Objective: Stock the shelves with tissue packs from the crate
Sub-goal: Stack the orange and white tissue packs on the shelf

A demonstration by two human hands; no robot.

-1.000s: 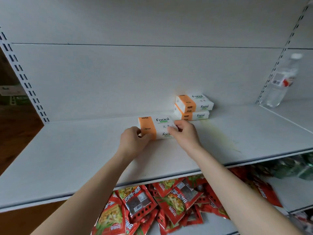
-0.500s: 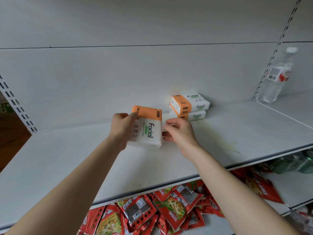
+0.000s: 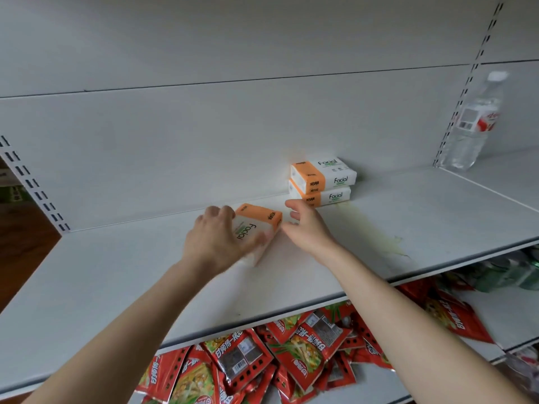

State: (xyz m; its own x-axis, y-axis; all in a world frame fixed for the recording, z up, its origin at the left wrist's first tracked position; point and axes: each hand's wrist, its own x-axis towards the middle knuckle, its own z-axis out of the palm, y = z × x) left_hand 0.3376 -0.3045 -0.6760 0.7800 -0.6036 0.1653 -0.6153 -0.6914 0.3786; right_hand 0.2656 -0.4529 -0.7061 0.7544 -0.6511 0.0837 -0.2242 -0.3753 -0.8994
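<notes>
A white and orange "Facial" tissue pack (image 3: 260,224) lies lengthwise on the white shelf (image 3: 116,275), orange end toward the back wall. My left hand (image 3: 214,242) grips it from the left, fingers over its far edge and thumb across the top. My right hand (image 3: 306,228) hovers just right of the pack with relaxed fingers, holding nothing. Two more of these packs are stacked, one (image 3: 323,174) atop the other (image 3: 322,196), against the back wall behind my right hand. No crate is in view.
A yellowish stain (image 3: 379,233) marks the shelf right of my hands. A clear water bottle (image 3: 472,126) stands on the neighbouring shelf at the far right. Red snack packets (image 3: 291,354) fill the shelf below. Slotted uprights frame the bay on both sides.
The pack was lifted off the shelf and turned from crosswise to lengthwise, then lowered to the shelf under my left hand. My right hand let go and moved slightly right.
</notes>
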